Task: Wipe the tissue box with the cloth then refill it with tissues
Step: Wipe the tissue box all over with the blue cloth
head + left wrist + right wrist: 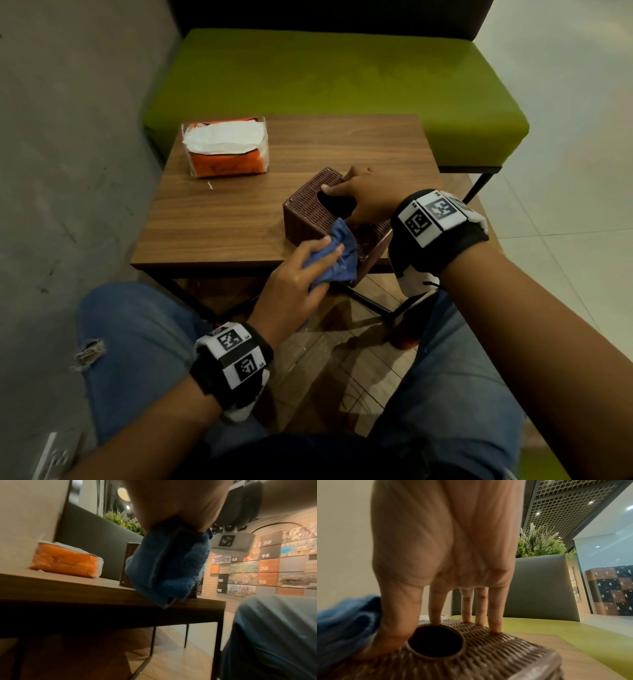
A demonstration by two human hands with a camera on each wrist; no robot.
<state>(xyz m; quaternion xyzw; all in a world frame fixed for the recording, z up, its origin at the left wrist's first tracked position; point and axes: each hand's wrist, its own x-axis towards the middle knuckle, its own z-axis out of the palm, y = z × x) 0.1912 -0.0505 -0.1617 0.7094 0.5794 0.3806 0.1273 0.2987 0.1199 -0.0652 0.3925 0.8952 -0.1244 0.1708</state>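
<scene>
Seen from the wearer's head, looking down past knees in blue jeans (137, 346) to a small wooden table (222, 219). Nearest, the left hand (294, 277) bunches a blue cloth (334, 253) between thumb and curled fingers and presses it against the near side of a brown woven tissue box (305, 209); the left wrist view shows the cloth draped down over that face, its lower hem hanging past the table edge. The grip gathers the cloth into a pad, which suits rubbing a ribbed surface. The box stands upright at the table's near right corner, its round top opening dark, so it looks empty. The right hand (368, 197) rests on top with straight, spread fingers (494, 615), tips pressing the weave around the hole and the thumb beside its rim. It appears to be pinning the box down so that the wiping does not push it along the table. Farther back on the left lies an orange pack of tissues (226, 147), already torn open with white sheets showing, likely kept ready for refilling. Behind the table runs a green bench seat (342, 75) with a dark backrest.
</scene>
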